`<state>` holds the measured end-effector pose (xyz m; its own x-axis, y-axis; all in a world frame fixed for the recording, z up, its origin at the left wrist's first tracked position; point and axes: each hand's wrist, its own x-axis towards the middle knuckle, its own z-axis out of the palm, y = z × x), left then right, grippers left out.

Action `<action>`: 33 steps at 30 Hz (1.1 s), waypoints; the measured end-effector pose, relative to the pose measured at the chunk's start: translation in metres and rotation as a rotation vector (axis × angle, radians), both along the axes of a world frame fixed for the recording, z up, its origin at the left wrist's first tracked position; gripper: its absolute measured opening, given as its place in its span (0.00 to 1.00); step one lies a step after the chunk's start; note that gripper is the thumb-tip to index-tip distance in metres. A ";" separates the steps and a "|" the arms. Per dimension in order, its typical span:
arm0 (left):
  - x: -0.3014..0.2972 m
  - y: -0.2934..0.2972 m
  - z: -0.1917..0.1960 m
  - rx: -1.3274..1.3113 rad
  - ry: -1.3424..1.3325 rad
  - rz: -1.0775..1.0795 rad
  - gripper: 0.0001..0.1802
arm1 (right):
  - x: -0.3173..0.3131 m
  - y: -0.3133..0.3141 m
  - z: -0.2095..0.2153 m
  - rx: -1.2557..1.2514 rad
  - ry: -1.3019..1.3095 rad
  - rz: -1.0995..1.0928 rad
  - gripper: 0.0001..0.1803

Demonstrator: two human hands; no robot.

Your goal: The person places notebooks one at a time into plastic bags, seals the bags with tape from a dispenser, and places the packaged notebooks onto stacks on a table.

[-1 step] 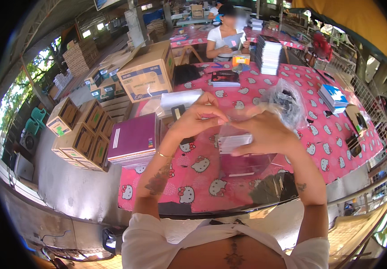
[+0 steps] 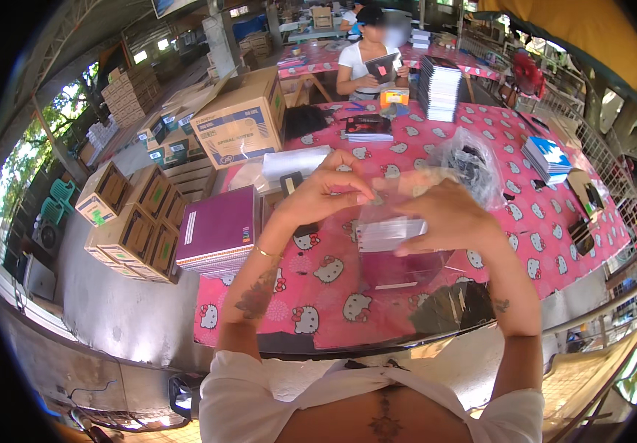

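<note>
A purple notebook (image 2: 399,273) lies on the table in front of me, with a white striped block on its upper part and clear plastic (image 2: 368,218) over and around it. Over its far left corner, my left hand (image 2: 331,193) is closed in a pinch of thumb and fingertips, apparently on the plastic's thin edge. My right hand (image 2: 451,219) hovers above the notebook's right side, thumb and fingers apart, the fingertips smeared by motion. Left of my left forearm stands a stack of purple notebooks (image 2: 218,221).
A crumpled clear plastic bundle (image 2: 472,166) lies beyond my right hand. Farther off are dark notebooks (image 2: 368,128), a tall notebook stack (image 2: 439,88) and blue notebooks (image 2: 546,160). Cardboard boxes (image 2: 241,118) stand left. Across the pink table, a person (image 2: 366,63) holds a dark notebook.
My right hand has shifted slightly right, away from my left, which keeps its pinch. The person across has turned the dark notebook they hold.
</note>
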<state>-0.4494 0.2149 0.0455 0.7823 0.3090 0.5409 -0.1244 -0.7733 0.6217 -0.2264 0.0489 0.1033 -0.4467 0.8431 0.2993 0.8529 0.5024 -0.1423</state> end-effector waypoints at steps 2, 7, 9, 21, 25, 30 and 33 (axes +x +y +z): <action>0.011 -0.007 0.001 -0.263 0.026 -0.019 0.07 | 0.018 -0.012 -0.004 -0.275 -0.041 -0.009 0.14; 0.066 -0.019 -0.022 0.124 0.113 0.059 0.07 | 0.027 -0.050 -0.031 0.040 -0.081 0.074 0.12; 0.071 -0.024 -0.029 0.224 0.143 0.113 0.07 | 0.054 -0.060 -0.024 0.264 0.176 -0.080 0.17; 0.096 -0.037 -0.054 0.257 0.158 0.202 0.05 | 0.098 -0.017 -0.130 -0.055 0.083 0.193 0.42; 0.104 -0.044 -0.074 0.231 0.272 0.206 0.17 | 0.096 -0.018 -0.130 -0.055 0.072 0.134 0.41; 0.104 -0.039 -0.064 -0.032 0.259 0.426 0.51 | 0.101 -0.003 -0.124 -0.011 0.200 0.187 0.37; 0.058 -0.046 -0.007 -0.507 0.119 -0.180 0.53 | 0.111 0.040 -0.121 -0.282 0.975 -0.086 0.34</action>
